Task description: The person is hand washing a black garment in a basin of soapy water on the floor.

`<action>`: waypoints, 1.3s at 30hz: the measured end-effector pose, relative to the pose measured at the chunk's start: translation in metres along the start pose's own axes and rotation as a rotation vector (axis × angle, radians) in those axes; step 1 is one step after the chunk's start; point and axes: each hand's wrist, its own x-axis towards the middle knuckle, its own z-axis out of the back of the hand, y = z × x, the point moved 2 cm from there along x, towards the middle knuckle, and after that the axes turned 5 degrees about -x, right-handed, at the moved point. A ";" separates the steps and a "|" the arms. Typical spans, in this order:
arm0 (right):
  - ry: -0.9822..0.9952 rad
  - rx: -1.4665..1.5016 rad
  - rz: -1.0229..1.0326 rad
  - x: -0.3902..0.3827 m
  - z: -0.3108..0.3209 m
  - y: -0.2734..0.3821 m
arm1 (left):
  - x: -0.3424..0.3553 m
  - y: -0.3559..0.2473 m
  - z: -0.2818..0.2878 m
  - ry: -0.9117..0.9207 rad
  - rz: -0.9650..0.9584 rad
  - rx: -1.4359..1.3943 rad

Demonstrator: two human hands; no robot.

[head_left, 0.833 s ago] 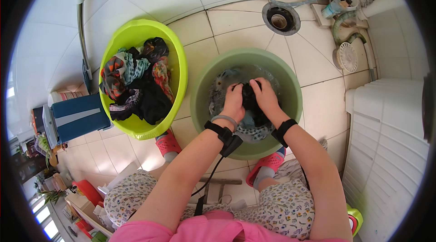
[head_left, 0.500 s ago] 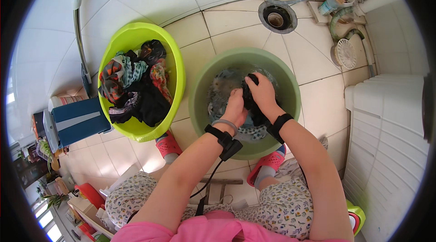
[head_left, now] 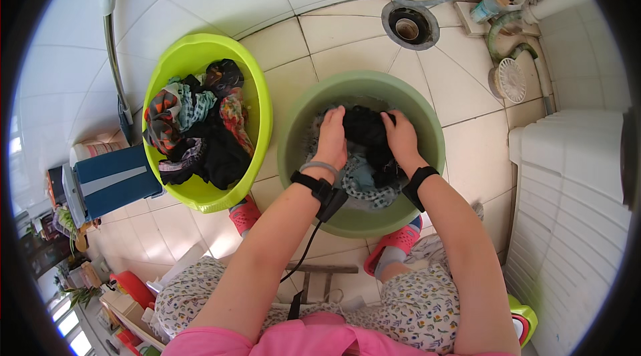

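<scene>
Inside the round green basin (head_left: 294, 99) on the floor, I have a wet black garment (head_left: 364, 130) stretched between my hands. My left hand (head_left: 332, 138) has hold of its left side, the fingers partly hidden by the cloth. On the right side, my right hand (head_left: 402, 138) is closed on the same garment, thumb and fingers curled around it. Below it in the water lies a blue and checked cloth (head_left: 364, 182). Black straps circle both wrists, and the left one carries a small black device (head_left: 330, 202) with a cable.
To the left stands a lime-green tub (head_left: 266, 109) heaped with patterned and black clothes. A blue box (head_left: 113, 179) sits beyond it. A floor drain (head_left: 408, 27) with a grey hose lies ahead. At right is a white ribbed plastic unit (head_left: 567, 202). My feet in pink clogs flank the basin.
My hands have moved apart, the left going left and up, spreading the black garment that was bunched between them. More of the checked cloth below shows.
</scene>
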 end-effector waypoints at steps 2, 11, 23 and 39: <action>-0.084 -0.065 0.073 0.001 -0.005 -0.012 | 0.005 -0.016 -0.006 -0.045 -0.074 0.051; 0.423 -0.276 0.215 -0.022 -0.022 0.015 | 0.010 0.042 0.024 -0.023 0.113 0.019; 0.277 0.132 0.091 -0.039 0.013 0.062 | -0.013 0.039 0.029 -0.002 0.186 -0.056; 0.183 0.063 0.005 -0.002 -0.013 0.007 | -0.007 -0.008 0.029 -0.292 -0.167 0.188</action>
